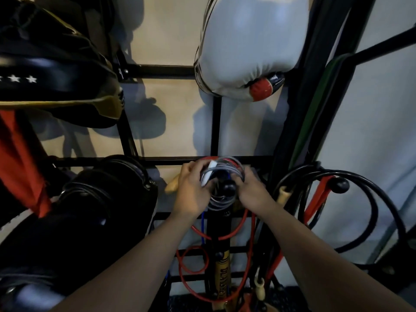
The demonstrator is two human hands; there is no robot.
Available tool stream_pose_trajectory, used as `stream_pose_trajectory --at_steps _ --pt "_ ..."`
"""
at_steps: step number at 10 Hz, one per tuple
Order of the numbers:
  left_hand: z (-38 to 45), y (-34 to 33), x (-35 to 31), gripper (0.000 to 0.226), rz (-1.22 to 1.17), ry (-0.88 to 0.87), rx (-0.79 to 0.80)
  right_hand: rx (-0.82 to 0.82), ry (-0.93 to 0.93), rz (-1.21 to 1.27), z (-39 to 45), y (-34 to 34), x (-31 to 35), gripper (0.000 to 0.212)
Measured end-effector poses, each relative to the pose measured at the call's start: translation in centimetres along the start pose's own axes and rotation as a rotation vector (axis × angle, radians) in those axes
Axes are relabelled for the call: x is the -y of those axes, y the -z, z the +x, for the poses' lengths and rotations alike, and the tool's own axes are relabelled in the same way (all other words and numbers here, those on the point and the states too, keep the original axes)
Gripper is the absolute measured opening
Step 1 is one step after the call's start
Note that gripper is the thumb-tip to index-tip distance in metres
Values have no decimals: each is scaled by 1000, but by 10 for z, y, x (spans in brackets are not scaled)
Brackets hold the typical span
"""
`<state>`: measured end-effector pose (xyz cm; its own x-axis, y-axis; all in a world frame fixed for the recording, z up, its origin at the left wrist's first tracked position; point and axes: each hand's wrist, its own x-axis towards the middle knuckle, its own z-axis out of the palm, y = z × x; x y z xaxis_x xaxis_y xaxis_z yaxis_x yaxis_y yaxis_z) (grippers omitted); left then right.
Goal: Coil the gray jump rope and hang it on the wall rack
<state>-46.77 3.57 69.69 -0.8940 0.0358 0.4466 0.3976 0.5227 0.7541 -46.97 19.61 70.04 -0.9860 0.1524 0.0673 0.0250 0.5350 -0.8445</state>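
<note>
Black wall rack (157,159) with gray jump rope (221,170) coiled at its ball-tipped peg (227,187).
Hanging step: left hand (193,190) and right hand (252,192) each grip the coil; next, seemingly, seat loops behind the knob; then let go.

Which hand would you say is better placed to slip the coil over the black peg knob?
Probably the right hand: it grips the coil right beside the knob, while the left hand holds the far side by the white handle.
</note>
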Motion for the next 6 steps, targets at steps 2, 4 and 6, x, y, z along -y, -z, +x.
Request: stream_pose_trajectory --at_steps 2,4,6 --pt "3 0 0 56 -31 15 73 126 -33 74 19 2 -23 29" --pt "9 15 -13 56 20 0 156 133 -74 181 -4 31 4 27" --pt "12 43 -27 60 -34 25 268 130 -39 214 -25 48 27 69"
